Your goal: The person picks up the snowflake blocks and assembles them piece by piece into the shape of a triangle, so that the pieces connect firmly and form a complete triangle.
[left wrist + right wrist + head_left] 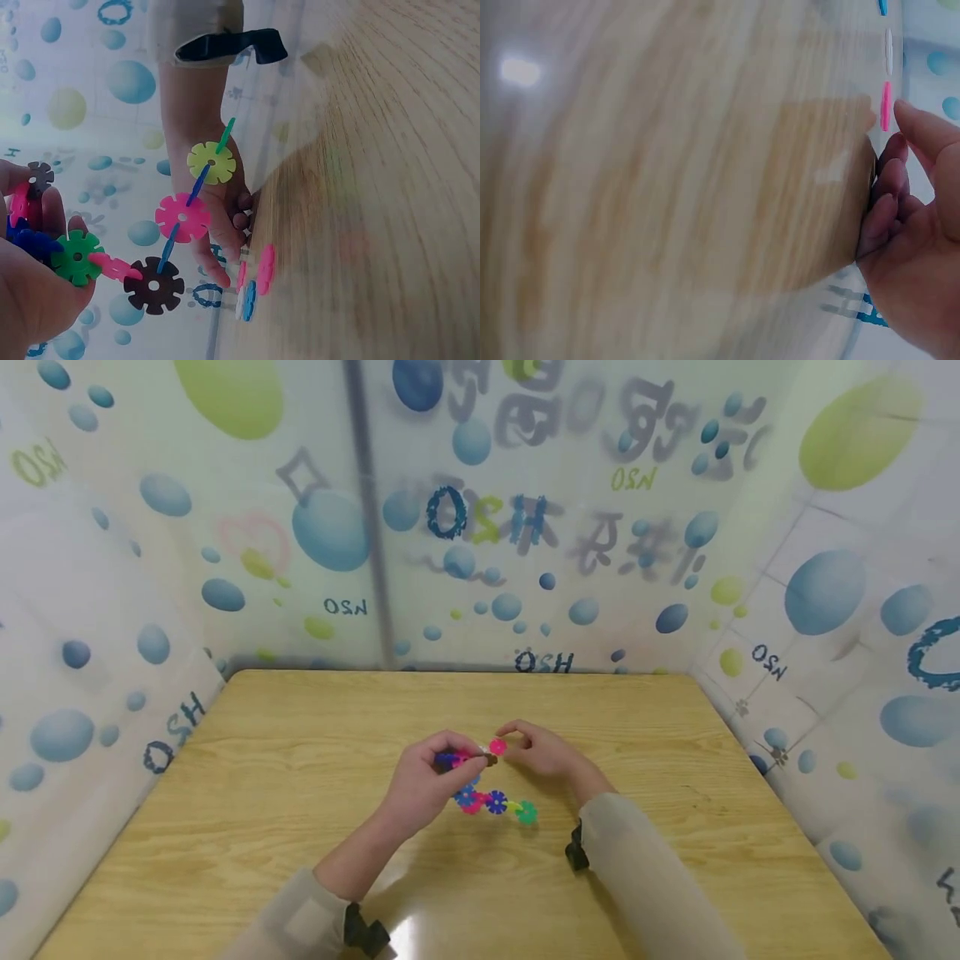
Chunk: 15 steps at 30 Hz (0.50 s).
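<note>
My left hand [423,785] grips one end of a chain of slotted plastic snowflake discs [496,802] above the table. Green [78,256], black [154,286], pink [182,217] and yellow-green discs [211,163] show along it in the left wrist view, linked by others seen edge-on. Part of the chain is hidden behind the fingers. My right hand [551,756] is low at the tabletop, fingers loosely bent and holding nothing. Just beyond its thumb in the right wrist view are a loose pink disc [886,106] and a white disc [889,51].
Under both arms lies a wood-grain table [300,727]. A blue disc [250,300] is among the loose pieces beyond the hands. Patterned curtain walls [480,610] with bubbles and lettering rise at the table's back and sides. Black straps [577,847] are on the wrists.
</note>
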Tool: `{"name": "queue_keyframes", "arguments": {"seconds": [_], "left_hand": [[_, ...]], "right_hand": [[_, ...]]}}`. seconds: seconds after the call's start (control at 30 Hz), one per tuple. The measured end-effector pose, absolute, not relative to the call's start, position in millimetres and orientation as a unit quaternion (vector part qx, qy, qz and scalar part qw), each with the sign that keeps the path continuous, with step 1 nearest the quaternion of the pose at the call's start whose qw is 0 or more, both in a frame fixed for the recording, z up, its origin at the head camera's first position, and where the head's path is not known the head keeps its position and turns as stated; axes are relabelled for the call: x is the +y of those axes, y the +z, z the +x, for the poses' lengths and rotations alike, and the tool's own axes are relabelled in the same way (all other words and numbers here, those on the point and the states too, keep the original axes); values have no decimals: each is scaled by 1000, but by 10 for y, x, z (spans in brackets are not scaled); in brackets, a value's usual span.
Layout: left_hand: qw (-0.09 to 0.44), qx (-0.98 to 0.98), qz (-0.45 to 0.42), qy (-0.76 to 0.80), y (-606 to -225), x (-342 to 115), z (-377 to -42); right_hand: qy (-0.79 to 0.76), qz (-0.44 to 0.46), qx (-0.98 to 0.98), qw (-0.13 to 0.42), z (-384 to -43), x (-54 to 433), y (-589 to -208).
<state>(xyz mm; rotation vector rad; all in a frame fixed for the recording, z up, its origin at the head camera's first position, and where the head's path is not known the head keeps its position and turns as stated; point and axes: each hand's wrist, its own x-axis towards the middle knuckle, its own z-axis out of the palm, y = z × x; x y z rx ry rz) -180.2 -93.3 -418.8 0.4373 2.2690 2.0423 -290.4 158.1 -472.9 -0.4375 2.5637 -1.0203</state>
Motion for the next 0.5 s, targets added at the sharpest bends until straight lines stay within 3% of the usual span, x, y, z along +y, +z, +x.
{"name": "queue_keyframes", "arguments": {"seconds": [0.5], "left_hand": [[32,733,149,663,-4183,-894,-1794]], "right_hand": [[-362,-108,911,165,-2894,1408,-4709]]}}
